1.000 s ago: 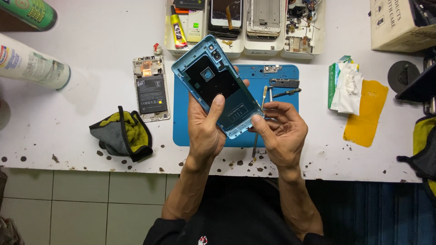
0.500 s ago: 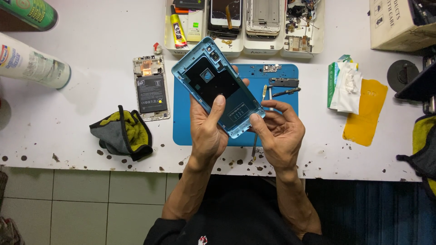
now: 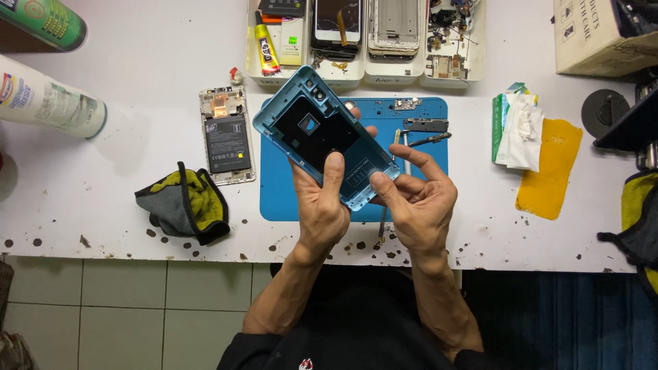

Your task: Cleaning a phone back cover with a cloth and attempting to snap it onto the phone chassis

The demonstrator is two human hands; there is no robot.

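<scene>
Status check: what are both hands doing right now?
Left hand grips blue phone back cover, inner side up. Right hand pinches its lower corner. Tweezers lie on blue mat behind; nothing blocking.

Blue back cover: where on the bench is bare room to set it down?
Bare white bench between the white bottle and opened phone; bare mat left of the left hand. Trays at the back are crowded.

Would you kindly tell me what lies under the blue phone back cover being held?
Under the blue back cover, held by the left hand with the right hand at its lower edge, lies a blue work mat. Whatever rests on the mat directly beneath it is hidden.
</scene>
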